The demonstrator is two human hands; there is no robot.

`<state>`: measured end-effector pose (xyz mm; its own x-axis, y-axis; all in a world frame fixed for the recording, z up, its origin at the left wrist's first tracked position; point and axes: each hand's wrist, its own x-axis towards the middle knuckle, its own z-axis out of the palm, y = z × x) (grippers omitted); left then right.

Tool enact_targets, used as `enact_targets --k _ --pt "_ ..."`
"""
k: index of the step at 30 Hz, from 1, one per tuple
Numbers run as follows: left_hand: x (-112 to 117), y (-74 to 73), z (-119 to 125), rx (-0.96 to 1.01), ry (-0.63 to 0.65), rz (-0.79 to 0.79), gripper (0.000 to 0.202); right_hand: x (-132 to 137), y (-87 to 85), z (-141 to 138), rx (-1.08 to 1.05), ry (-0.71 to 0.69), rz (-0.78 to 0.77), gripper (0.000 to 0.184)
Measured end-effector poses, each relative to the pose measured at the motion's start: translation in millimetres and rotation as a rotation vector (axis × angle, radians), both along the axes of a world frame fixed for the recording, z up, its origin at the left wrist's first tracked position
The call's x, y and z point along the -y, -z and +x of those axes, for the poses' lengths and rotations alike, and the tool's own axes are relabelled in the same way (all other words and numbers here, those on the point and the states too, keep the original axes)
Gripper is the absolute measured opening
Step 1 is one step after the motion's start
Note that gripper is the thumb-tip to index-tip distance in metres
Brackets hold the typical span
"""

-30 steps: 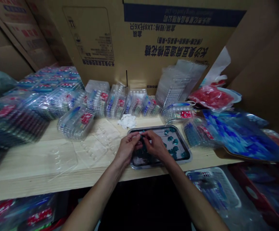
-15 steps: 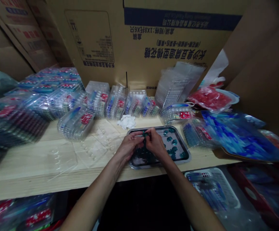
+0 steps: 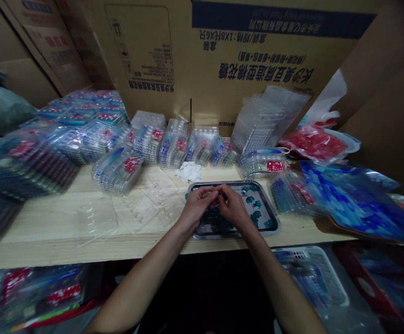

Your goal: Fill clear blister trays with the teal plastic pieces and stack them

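Left hand: the left hand [image 3: 198,206] raised above the left part of the tray, palm turned inward.
Right hand: the right hand [image 3: 233,207] just beside the left, above the middle of the tray.
Fingers: the left fingers [image 3: 211,192] and right fingers [image 3: 224,190] curled and closed in toward each other, tips nearly touching; anything pinched between them too small or hidden to tell.
Main items: small teal pieces [image 3: 257,204], scattered on the right of the tray and heaped darkly under the hands.
Tray: a shallow metal tray [image 3: 270,209] with a pale rim, on the front edge of the tabletop.
Tabletop: pale wood [image 3: 48,227], under everything.
Left of tray: flat clear plastic inserts [image 3: 135,208], a crumpled white cloth [image 3: 188,172] behind them.
Behind: rows of clear plastic packs [image 3: 118,170] with blue and red contents, against a printed cardboard box [image 3: 257,60].
Right: a blue plastic bag [image 3: 341,195], a red bag [image 3: 313,143] beyond it.
Below: a white plastic basket [image 3: 309,273].
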<state>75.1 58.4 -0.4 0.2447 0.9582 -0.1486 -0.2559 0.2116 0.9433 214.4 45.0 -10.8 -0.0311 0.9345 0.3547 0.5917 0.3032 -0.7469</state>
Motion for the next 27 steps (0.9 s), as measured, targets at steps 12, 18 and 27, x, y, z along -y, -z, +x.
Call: enact_targets --k 12,18,27 --pt "-14 -16.1 -129 -0.199 -0.296 0.041 0.046 74 -12.8 -61 0.372 -0.38 0.036 0.031" --pt "-2 10.8 -126 -0.485 -0.195 0.224 0.03 89 2.2 -74 0.471 -0.413 -0.018 0.033" --pt "-10 33.2 -96 -0.736 -0.012 0.584 0.019 91 10.1 -72 0.445 -0.444 -0.006 0.038"
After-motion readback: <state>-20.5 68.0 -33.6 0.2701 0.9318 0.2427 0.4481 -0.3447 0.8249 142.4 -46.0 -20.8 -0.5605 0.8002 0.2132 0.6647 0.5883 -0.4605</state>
